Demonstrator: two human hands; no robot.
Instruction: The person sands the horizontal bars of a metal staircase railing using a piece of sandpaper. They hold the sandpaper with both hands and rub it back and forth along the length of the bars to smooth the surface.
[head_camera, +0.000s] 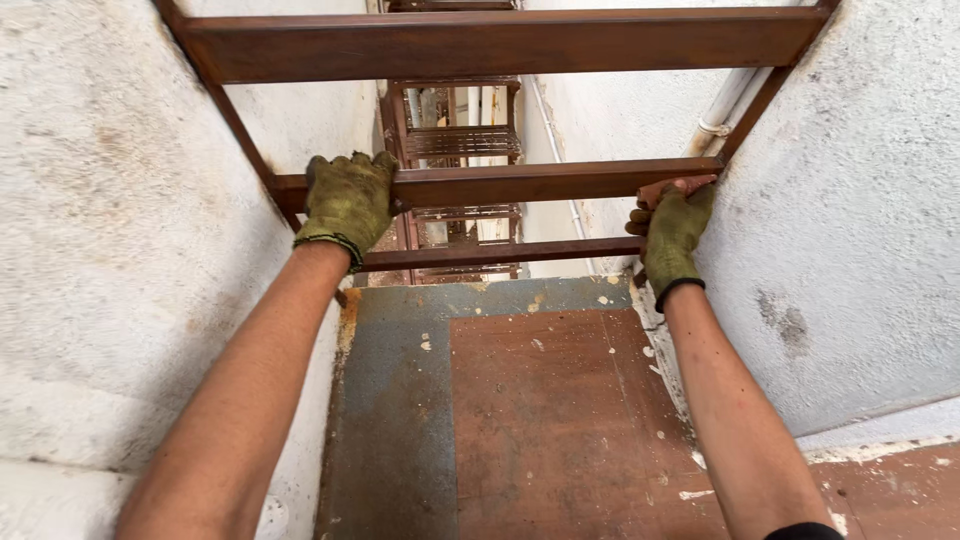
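Narrow gap between two rough whitewashed walls, the left wall (110, 230) and the right wall (850, 250), both grainy plaster with grey smudges. Below, a flat floor panel (560, 420) in worn reddish-brown with white paint flecks, framed by a grey-blue strip (390, 400) on its left and far edges. Rust stain along the left edge where the floor meets the wall.

A rusty brown metal railing spans the gap: flat top bar (500, 42), middle bar (530, 182) and a thinner lower bar (500, 254), all horizontal, with slanted side posts against each wall. Surfaces matte, rusted, flat-sectioned.

Left hand (348, 200) in an olive knit glove, fingers curled over the middle bar near its left end, closed on it. Right hand (675, 228) in the same kind of glove, wrapped around the right end of the middle bar where it meets the post by the right wall. Forearms bare.

Beyond the railing, more rusty metal framework (455, 140) drops away down the shaft. White pipe (722, 105) runs along the right wall, thin pipe (555, 140) on the far wall.
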